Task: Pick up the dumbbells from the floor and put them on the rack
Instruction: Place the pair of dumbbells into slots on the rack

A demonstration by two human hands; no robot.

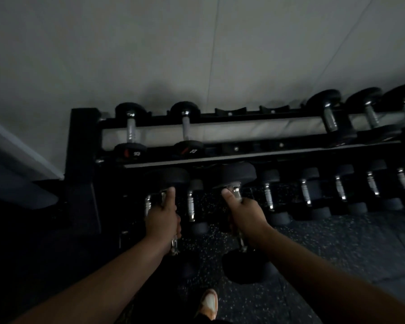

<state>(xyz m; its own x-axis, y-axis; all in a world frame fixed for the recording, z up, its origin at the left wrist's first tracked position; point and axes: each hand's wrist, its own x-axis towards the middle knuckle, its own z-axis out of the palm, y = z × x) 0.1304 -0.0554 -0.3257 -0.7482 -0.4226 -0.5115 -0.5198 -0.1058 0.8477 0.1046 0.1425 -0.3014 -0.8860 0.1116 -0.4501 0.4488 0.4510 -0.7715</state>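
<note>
Now rack holds dumbbells; two cradles vacant.

Top rack cradles free mid-row – dumbbells flank them

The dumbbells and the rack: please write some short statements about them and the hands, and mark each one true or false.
1. Each hand holds one dumbbell by its metal handle. True: the left hand grips the left dumbbell, and the right hand grips the right dumbbell.
2. The top shelf of the rack is completely full. False: there are vacant cradles in its middle.
3. Both held dumbbells lie on the floor. False: they are lifted in front of the rack.
4. Two dumbbells sit at the left end of the top shelf. True.
5. The wall behind the rack is black. False: it is light grey.
</note>
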